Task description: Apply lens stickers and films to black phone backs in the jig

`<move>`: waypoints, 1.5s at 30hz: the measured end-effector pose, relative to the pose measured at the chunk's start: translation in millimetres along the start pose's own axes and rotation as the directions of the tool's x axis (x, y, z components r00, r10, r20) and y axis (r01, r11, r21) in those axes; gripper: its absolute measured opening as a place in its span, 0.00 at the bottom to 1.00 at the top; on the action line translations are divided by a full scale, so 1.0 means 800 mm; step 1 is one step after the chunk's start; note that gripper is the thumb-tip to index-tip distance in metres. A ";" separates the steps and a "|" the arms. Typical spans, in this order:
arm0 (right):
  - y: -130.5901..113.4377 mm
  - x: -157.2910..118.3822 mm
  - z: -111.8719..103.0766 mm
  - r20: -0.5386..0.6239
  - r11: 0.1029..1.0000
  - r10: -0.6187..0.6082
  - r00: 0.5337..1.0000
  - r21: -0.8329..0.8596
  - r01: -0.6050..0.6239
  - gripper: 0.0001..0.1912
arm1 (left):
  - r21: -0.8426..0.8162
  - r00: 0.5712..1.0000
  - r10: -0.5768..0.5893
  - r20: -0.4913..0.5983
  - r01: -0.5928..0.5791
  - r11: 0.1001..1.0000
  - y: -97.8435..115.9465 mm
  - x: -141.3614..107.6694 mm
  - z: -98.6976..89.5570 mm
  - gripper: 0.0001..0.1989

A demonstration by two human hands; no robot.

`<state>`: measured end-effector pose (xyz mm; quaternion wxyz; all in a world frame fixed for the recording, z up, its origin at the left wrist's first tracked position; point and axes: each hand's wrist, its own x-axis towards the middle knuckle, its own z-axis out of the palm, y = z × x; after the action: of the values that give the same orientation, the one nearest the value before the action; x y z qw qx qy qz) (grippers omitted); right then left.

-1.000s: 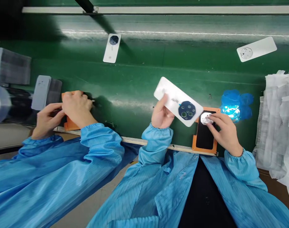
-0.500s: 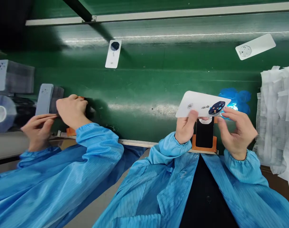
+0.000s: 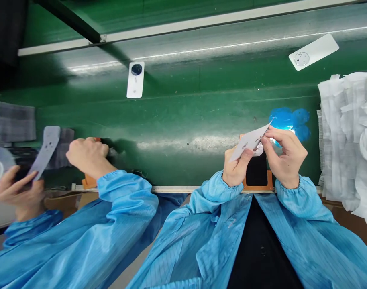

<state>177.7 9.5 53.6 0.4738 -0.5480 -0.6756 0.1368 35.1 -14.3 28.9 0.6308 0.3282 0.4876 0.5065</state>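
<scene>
A thin white card (image 3: 246, 145) with dark print is tilted between my two hands. My left hand (image 3: 236, 166) grips its lower left end, thumb on top. At the upper right end my right hand (image 3: 284, 154) pinches the card's edge between thumb and fingers. Beneath the card, an orange fixture (image 3: 269, 180) holding a black slab (image 3: 257, 170) lies at the table's front edge. Part of a clear round piece (image 3: 258, 150) shows between the card and the slab; the card hides the rest.
Blue round film pieces (image 3: 288, 120) lie beyond my right hand. Two white cards, one far left (image 3: 135, 82) and one far right (image 3: 317, 50), rest farther back. White sheets (image 3: 340, 140) are piled right. At left, a co-worker's hands (image 3: 88, 156) work near card stacks (image 3: 16, 122).
The card in my hands has turned from nearly face-up to a steep tilt, its right end raised. The co-worker's left hand has moved left and now holds a grey card. The view has shifted slightly.
</scene>
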 end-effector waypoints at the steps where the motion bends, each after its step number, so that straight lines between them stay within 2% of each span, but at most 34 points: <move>1: 0.001 -0.002 0.001 0.023 0.999 -0.017 1.000 -0.031 0.017 0.09 | 0.002 0.998 0.049 -0.051 -0.049 0.999 -0.002 0.001 0.003 0.31; 3: 0.006 -0.009 0.005 0.092 0.994 -0.077 0.993 -0.072 0.084 0.19 | 0.024 0.972 0.170 -0.162 -0.168 0.986 -0.006 0.004 0.007 0.31; 6: 0.018 -0.019 0.015 0.170 0.980 -0.178 0.969 -0.061 0.191 0.26 | 0.039 0.955 0.202 -0.216 -0.198 0.979 -0.010 0.007 0.008 0.29; 10: 0.036 -0.028 0.029 0.169 0.970 -0.219 0.961 -0.069 0.233 0.21 | 0.031 0.966 0.193 -0.171 -0.191 0.981 -0.017 0.012 0.001 0.29; 14: 0.043 -0.030 0.036 0.091 0.956 -0.283 0.955 -0.054 0.289 0.17 | 0.102 0.931 0.291 -0.220 -0.274 0.956 -0.026 0.020 -0.004 0.33; 16: 0.040 -0.028 0.035 0.034 0.952 -0.306 0.952 -0.014 0.306 0.17 | 0.121 0.924 0.324 -0.205 -0.305 0.945 -0.028 0.023 -0.006 0.32; 20: 0.030 -0.018 0.026 -0.007 0.978 -0.203 0.979 0.041 0.203 0.11 | 0.190 0.914 0.385 -0.128 -0.358 0.914 -0.028 0.020 -0.010 0.25; 24: 0.024 -0.008 0.018 -0.037 0.997 -0.073 0.997 0.006 0.074 0.04 | 0.336 0.910 0.410 -0.056 -0.370 0.866 -0.034 0.008 -0.006 0.22; 28: 0.024 -0.004 0.016 -0.014 1.000 -0.011 1.000 0.022 0.011 0.03 | 0.403 0.873 0.489 0.005 -0.449 0.797 -0.034 0.003 -0.001 0.18; 32: 0.026 -0.002 0.013 -0.002 0.998 0.011 1.000 0.054 -0.011 0.03 | 0.398 0.803 0.585 0.115 -0.577 0.713 -0.023 0.007 0.000 0.16; 34: 0.026 -0.001 0.012 0.005 0.998 0.010 1.000 0.063 -0.011 0.03 | 0.389 0.781 0.612 0.127 -0.607 0.693 -0.019 0.008 0.000 0.16; 38: 0.025 -0.001 0.011 0.009 0.997 0.016 1.000 0.075 -0.016 0.03 | 0.397 0.772 0.622 0.127 -0.614 0.682 -0.021 0.008 0.000 0.15; 45: 0.027 -0.001 0.014 -0.008 0.998 0.000 1.000 0.057 0.000 0.05 | 0.387 0.787 0.597 0.158 -0.605 0.695 -0.021 0.007 0.002 0.19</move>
<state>181.8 20.1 32.3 0.4918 -0.5349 -0.6696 0.1540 42.0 -13.0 12.4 0.3500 0.6015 0.4438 0.5645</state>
